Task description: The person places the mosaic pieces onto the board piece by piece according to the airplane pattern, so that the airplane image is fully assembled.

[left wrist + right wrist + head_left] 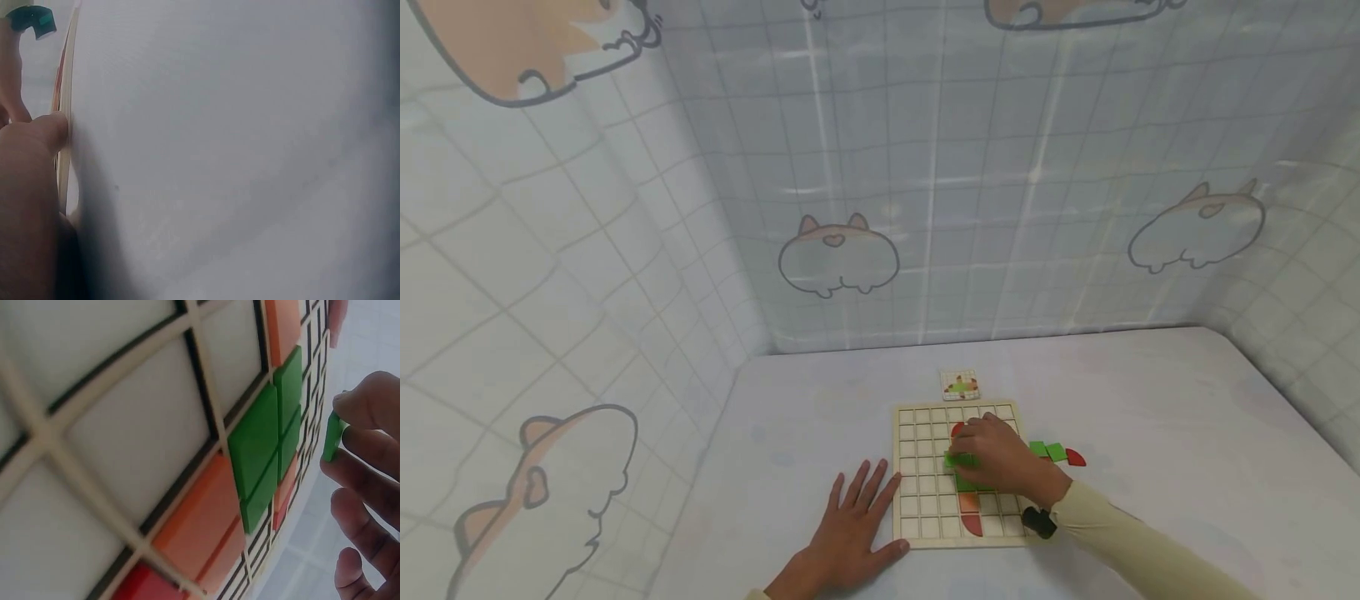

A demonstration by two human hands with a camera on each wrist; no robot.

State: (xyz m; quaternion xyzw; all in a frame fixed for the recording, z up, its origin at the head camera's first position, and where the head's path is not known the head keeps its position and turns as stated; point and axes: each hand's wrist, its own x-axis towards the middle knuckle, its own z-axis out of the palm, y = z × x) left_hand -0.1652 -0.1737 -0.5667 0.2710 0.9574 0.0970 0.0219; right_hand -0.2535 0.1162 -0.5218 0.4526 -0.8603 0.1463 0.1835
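We see the right hand [1003, 460] over the middle of the wooden grid board [917, 467], its fingers curled and pinching a small green tile [332, 436] by its edges. In the right wrist view that green tile stands on edge between thumb and fingertips [369, 403], just above the board and not yet lying in a cell. Below it, on the board, we find other pieces already set in cells: green squares [262, 447] side by side, orange squares [203, 522] next to them, and a red piece [140, 584] at the near end of the row.

The left hand [853, 533] lies flat on the desk [1187, 433] with fingers spread, holding nothing; its thumb [53, 128] touches the board's left edge near the front corner.

Off the board's right side, on the desk, we see loose pieces just beside one another: two green squares [1049, 451] and a red half-round piece [1076, 457]. Beyond the far edge of the board lies a small pattern card [960, 384]. A printed cloth backdrop [850, 167] with a grid and cartoon animals rises behind and beside the desk.
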